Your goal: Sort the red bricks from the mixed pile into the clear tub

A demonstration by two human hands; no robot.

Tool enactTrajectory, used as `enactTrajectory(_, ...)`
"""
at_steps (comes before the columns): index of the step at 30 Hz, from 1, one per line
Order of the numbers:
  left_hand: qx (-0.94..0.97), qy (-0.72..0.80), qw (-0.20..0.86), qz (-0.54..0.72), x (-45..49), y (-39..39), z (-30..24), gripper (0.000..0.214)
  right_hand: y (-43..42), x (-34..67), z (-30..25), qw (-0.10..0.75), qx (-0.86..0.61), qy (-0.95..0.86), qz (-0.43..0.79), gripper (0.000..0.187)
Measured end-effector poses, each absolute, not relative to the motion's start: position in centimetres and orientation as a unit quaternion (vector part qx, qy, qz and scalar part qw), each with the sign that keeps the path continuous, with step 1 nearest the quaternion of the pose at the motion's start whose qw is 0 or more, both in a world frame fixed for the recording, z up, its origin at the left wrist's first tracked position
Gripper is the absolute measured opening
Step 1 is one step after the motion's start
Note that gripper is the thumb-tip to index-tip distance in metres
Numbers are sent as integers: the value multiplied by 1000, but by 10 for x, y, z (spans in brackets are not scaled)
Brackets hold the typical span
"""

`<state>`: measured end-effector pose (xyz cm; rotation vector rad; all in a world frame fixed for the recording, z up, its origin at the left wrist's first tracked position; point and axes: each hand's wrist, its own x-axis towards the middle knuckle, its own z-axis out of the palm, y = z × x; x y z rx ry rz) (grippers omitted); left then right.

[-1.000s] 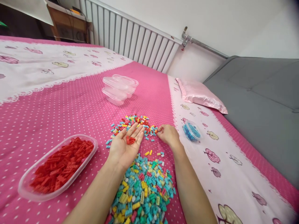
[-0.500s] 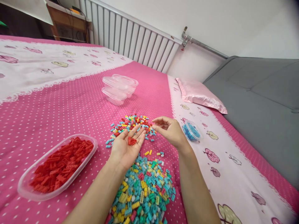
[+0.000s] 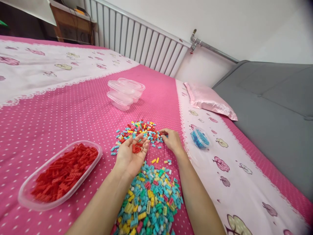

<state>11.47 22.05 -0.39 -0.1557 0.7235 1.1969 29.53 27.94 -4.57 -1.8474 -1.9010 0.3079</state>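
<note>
My left hand (image 3: 130, 153) lies palm up, fingers slightly curled, cupping a few small red bricks (image 3: 137, 148). Just beyond it is a far pile of mixed coloured bricks (image 3: 139, 129) on the pink dotted bedspread (image 3: 80, 114). My right hand (image 3: 172, 140) rests palm down at that pile's right edge, fingertips pinched on a small red brick among the pieces. A larger pile of mostly teal, yellow and red bricks (image 3: 150, 199) lies between my forearms. A clear tub of red bricks (image 3: 61, 174) sits to the left.
A small round tub of blue bricks (image 3: 200, 138) stands right of my right hand. Stacked clear tubs (image 3: 124, 93) sit further back. A pink pillow (image 3: 209, 101) lies by a grey sofa (image 3: 274, 114). A white radiator (image 3: 139, 42) lines the wall.
My right hand rose from the far pile toward my left palm, then dropped back onto the pile's right edge. The left palm now curls a little more around more red bricks.
</note>
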Motion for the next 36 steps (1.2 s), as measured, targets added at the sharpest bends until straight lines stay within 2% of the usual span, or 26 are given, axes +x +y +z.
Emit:
enactTrajectory(7, -75, 340, 760, 548, 116, 221, -5, 28, 279, 307, -41, 246, -711, -652, 91, 19)
enactTrajectory(13, -72, 331, 764, 550, 116, 221, -3, 31, 281, 318, -38, 344, -699, -618, 108, 19)
enactTrajectory(18, -66, 321, 776, 539, 116, 220, 0, 35, 267, 302, -13, 446, -597, -636, 202, 20)
enactTrajectory(20, -64, 317, 779, 538, 117, 219, 0, 36, 255, 289, 3, 452, -539, -664, 252, 19)
enactTrajectory(23, -69, 308, 785, 533, 118, 219, 1, 36, 241, 273, 20, 424, -480, -710, 293, 22)
enactTrajectory(27, -80, 321, 784, 526, 117, 220, -1, 32, 246, 277, 11, 427, -550, -684, 219, 22)
enactTrajectory(32, -71, 346, 769, 532, 115, 220, -2, 25, 265, 290, -23, 231, -675, -687, 141, 14)
enactTrajectory(36, -60, 351, 761, 542, 115, 221, -4, 25, 269, 287, -33, 168, -699, -686, 113, 22)
